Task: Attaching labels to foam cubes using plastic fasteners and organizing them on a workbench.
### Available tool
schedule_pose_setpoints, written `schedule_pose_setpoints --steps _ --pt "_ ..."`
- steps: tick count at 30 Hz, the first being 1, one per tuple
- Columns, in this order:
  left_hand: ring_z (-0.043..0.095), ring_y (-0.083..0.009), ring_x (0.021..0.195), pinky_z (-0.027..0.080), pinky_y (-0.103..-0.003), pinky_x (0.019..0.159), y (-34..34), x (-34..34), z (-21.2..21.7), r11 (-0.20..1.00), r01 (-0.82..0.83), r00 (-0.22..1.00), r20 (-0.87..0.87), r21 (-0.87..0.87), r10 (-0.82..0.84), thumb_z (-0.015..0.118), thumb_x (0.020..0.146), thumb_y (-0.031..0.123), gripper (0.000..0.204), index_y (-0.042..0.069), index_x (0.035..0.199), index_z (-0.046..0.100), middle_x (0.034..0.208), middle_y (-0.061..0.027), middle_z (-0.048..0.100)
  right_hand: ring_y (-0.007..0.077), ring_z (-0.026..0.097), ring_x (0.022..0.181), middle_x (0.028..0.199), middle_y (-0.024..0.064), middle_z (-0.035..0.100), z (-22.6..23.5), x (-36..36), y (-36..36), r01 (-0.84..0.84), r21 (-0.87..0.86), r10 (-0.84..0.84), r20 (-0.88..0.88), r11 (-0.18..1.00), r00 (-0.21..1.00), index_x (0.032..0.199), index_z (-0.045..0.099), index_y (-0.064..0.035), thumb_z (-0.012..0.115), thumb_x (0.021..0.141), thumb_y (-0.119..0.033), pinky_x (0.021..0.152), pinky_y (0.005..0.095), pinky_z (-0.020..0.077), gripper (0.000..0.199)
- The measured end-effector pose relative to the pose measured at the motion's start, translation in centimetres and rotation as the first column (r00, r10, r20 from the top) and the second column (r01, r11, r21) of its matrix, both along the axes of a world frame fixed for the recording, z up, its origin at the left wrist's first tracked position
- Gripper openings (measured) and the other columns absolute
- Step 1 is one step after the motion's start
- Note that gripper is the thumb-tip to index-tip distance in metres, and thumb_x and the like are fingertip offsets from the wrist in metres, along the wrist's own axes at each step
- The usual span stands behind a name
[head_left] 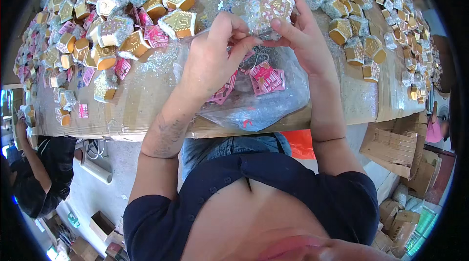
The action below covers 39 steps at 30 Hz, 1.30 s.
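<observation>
My left hand and my right hand together hold a small house-shaped box, pink on top and coated in silver glitter, above the table. My fingertips pinch it from both sides. Below my hands lies a clear plastic bag filled with glitter, with several flat pink cut-out pieces inside it.
The cardboard-covered table carries heaps of gold and glittered house-shaped boxes at left and at right. Loose pink pieces lie at left. A person in dark clothes sits lower left. Cardboard boxes stand at right.
</observation>
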<state>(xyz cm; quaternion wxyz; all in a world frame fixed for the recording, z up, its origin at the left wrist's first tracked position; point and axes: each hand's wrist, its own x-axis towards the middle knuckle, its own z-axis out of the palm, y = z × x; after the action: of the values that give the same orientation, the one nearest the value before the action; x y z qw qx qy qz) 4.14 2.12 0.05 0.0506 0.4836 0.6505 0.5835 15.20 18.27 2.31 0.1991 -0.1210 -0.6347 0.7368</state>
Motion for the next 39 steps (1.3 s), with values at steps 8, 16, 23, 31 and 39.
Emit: schedule_pose_setpoints --steps 8,16,23,31,39 --pt "0.067 -0.0218 0.069 0.054 -0.030 0.059 0.1 -0.3 0.8 0.979 -0.186 0.936 -0.317 -0.086 0.150 0.083 0.073 0.021 0.053 0.005 0.115 0.056 0.086 -0.0106 0.064 0.0165 0.062 0.101 0.113 0.0073 0.060 -0.9 -0.2 -0.7 -0.003 0.036 0.003 -0.005 0.999 1.000 0.130 0.043 -0.0042 0.075 0.084 -0.017 0.076 0.0317 0.0585 0.057" --pt "0.064 -0.0133 0.084 0.053 -0.024 0.067 -2.1 -6.7 1.3 0.966 -0.169 0.937 0.336 0.193 0.097 0.071 0.088 0.013 0.044 -0.001 0.126 0.054 0.111 -0.0140 0.061 0.0199 0.062 0.099 0.113 0.0086 0.059 -1.0 0.0 0.7 -0.110 0.034 0.113 -0.093 0.993 0.989 0.136 0.045 -0.0069 0.073 0.086 -0.025 0.088 0.0338 0.0511 0.060" --pt "0.060 -0.0346 0.100 0.049 -0.042 0.086 -3.6 -6.7 3.0 0.887 -0.438 0.782 -0.549 -0.145 0.296 0.073 0.081 0.019 0.041 0.001 0.116 0.060 0.112 -0.0186 0.059 0.0295 0.050 0.112 0.114 0.0089 0.056 -3.0 0.4 0.1 -0.082 0.985 -0.110 0.100 0.154 0.989 0.099 0.070 -0.0131 0.072 0.079 -0.022 0.092 0.0424 0.0417 0.022" --pt "0.063 -0.0338 0.093 0.050 -0.043 0.081 -2.2 -2.5 -0.5 0.787 -0.126 0.807 -0.524 -0.604 -0.273 0.071 0.080 0.024 0.031 0.004 0.103 0.065 0.088 -0.0134 0.065 0.0271 0.052 0.105 0.102 0.0045 0.058 -3.2 -0.2 0.4 -0.047 0.993 -0.124 0.060 0.106 0.990 0.084 0.065 -0.0115 0.071 0.077 -0.018 0.090 0.0413 0.0420 0.011" --pt "0.063 -0.0366 0.088 0.049 -0.042 0.078 -1.2 -3.7 0.1 0.724 -0.011 0.892 -0.334 -0.690 -0.305 0.069 0.082 0.023 0.029 0.003 0.103 0.066 0.099 -0.0149 0.065 0.0121 0.058 0.070 0.073 0.0021 0.063 -2.7 -0.6 1.4 -0.002 0.593 -0.110 0.153 0.805 0.982 0.093 0.066 -0.0056 0.068 0.086 -0.016 0.065 0.0288 0.0449 0.012"
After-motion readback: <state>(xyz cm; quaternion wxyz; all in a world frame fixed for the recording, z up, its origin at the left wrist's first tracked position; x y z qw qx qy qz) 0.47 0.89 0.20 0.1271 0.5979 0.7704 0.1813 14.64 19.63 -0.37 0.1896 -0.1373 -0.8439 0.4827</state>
